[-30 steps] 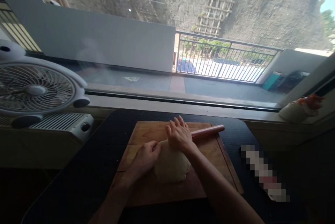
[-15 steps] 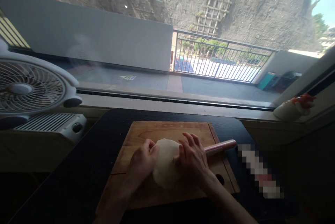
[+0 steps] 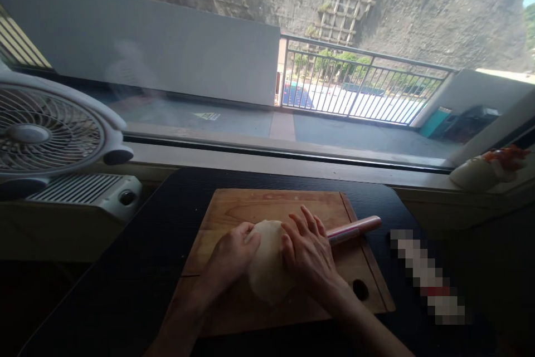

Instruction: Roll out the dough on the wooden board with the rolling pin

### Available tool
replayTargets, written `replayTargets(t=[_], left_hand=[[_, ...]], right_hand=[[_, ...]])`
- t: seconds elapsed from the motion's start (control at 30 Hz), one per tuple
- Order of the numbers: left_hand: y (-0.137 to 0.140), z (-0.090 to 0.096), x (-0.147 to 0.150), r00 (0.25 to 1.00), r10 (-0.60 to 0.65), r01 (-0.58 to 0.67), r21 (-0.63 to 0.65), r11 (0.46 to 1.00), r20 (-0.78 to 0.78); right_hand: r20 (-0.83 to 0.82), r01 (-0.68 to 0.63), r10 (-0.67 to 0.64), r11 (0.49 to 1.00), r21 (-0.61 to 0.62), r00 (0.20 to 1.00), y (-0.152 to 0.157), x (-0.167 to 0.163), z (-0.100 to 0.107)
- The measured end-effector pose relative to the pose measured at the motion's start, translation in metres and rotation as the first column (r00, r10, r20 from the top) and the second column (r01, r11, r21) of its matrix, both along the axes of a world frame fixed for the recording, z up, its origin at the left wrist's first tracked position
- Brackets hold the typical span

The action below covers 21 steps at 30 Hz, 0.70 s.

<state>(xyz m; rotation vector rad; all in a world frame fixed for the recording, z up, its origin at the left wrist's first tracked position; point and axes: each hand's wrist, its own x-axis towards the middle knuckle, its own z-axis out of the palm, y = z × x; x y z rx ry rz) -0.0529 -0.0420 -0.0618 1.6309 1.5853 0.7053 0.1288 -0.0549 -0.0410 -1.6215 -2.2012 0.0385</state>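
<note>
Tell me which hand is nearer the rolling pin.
Right. The right hand is over the rolling pin, whose outer end sticks out to its right; the left hand is at the dough's left edge, apart from it.

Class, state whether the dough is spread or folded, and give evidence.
Spread: the dough lies as a flat, rounded sheet on the board, no fold showing; the right hand hides part.
</note>
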Motion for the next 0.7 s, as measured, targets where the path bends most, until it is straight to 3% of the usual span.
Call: replayTargets(t=[0.1,0.23,0.3,0.43,0.5,0.7], left_hand=[[0.003,-0.001,-0.001,0.997,-0.021,0.023,-0.034,0.999,0.069],[0.004,0.001,-0.001,0.994,-0.005,0.012,-0.060,0.998,0.111],[0.004,0.002,0.000,0.994,0.016,-0.007,-0.077,0.997,0.112],[0.003,0.004,0.002,0.995,0.024,-0.018,-0.063,0.998,0.100],[0.002,0.005,0.003,0.998,0.021,-0.018,-0.045,0.999,0.065],[0.003,0.005,0.004,0.996,0.023,-0.018,-0.049,0.999,0.091]], right_hand=[[-0.002,0.047,-0.047,0.999,-0.025,0.999,0.029,-0.010,0.002],[0.002,0.059,-0.060,0.976,-0.209,0.998,0.087,-0.026,0.007],[-0.006,0.034,-0.036,0.977,-0.209,0.999,0.080,-0.025,0.006],[-0.001,0.042,-0.042,0.999,-0.029,0.999,0.021,-0.014,-0.001],[0.007,0.068,-0.068,0.998,0.003,0.998,0.013,-0.013,-0.002],[-0.013,0.138,-0.142,0.974,-0.181,0.990,0.093,-0.033,0.007]])
